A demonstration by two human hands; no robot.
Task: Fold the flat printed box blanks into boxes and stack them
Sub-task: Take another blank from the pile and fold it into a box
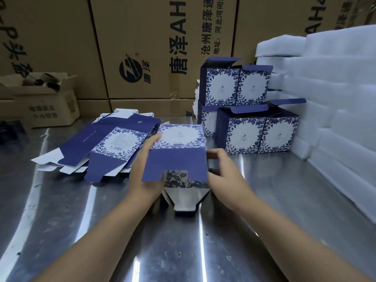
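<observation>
Steel table (pixel 183 241), foam slabs (pixel 335 88) beside stacked boxes (pixel 247 133)

The light was dim and cool and seemed to fall from overhead. The steel table (pixel 67 210) threw it back in long white streaks of glare, broadest at the left, with thin bright bars near the middle. A soft dark shadow sat under the half-folded box (pixel 176 153). Everything was slightly soft, and the fingertips of the right hand (pixel 225 176) smeared. The wide lens tilted the brown cartons (pixel 154 47) behind and bowed the white foam stack (pixel 335 94), the brightest thing in view
</observation>
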